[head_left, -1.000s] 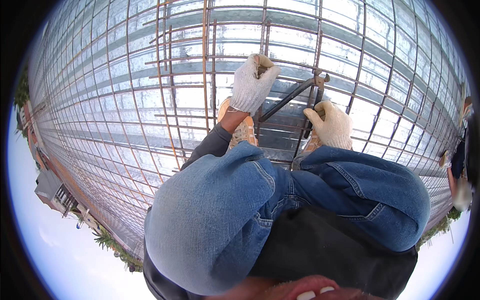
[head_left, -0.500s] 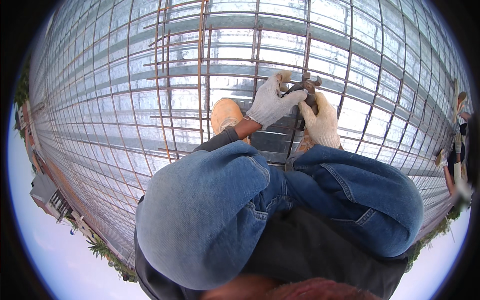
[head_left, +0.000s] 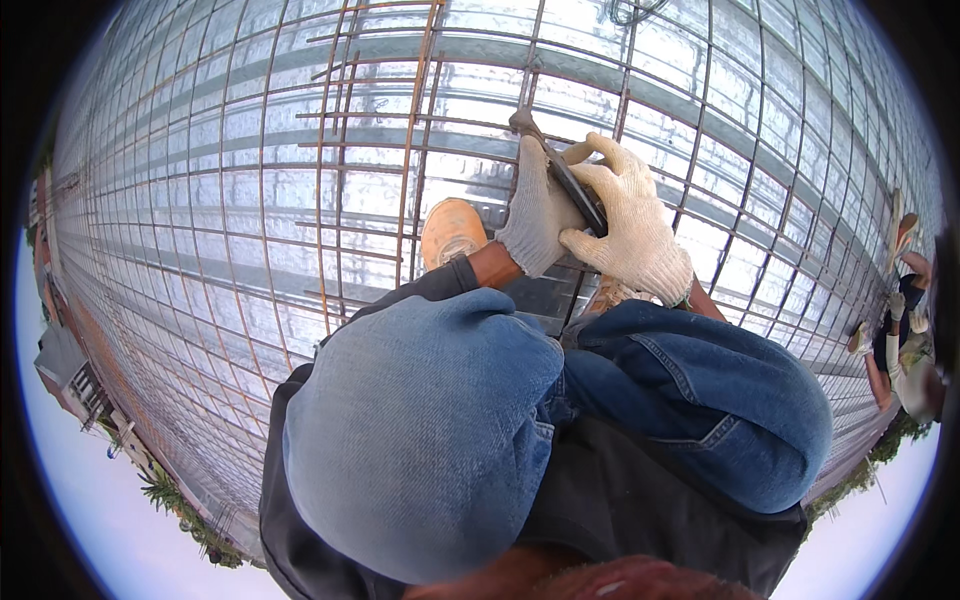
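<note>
A pair of dark metal pincers (head_left: 575, 185) points up and to the left, its head just over a rebar crossing. My left hand (head_left: 543, 215), in a whitish knit glove, is closed around the tool below the head. From the right, my right hand (head_left: 632, 205), in a cream knit glove, curls its fingers and thumb about the lower handle. Beneath both hands lies a mesh of thin rebar (head_left: 462, 152) over shiny ribbed metal decking (head_left: 468, 85). My palms hide part of the handles.
My tan boot (head_left: 452, 232) stands on the decking left of my hands, and my bent knees in jeans (head_left: 420, 430) fill the space below. Rusty bars (head_left: 412, 140) overlap at left. Dark wire (head_left: 632, 12) lies at the far edge. Another person (head_left: 905, 340) crouches at far right.
The pincers' head has swung from the right side to the upper left. My right hand has risen and turned over the handle; my left hand has shifted slightly right.
</note>
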